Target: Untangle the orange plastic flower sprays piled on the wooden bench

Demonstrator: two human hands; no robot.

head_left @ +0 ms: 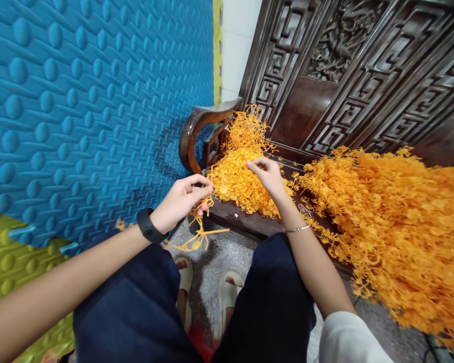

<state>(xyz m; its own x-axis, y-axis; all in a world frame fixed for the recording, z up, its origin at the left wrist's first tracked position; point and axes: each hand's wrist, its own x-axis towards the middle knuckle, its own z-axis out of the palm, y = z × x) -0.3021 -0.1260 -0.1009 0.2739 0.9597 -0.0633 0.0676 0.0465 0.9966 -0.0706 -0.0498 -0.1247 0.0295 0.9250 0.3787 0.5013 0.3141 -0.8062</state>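
My left hand [181,200], with a black band on its wrist, is closed in a pinch on a bunch of orange plastic sprigs [196,233] that hangs down over the floor. My right hand [268,176], a thin bangle on its wrist, reaches into the smaller orange heap [236,174] on the dark wooden bench [245,222]; its fingers are curled and pinched at the top of the heap. A much larger heap of the same orange sprigs [397,227] covers the bench to the right.
A blue studded foam mat [91,101] stands against the wall at left, with a yellow-green mat [7,257] below it. The carved bench back [344,65] rises behind the heaps. My knees and sandalled feet [208,292] are over the speckled floor.
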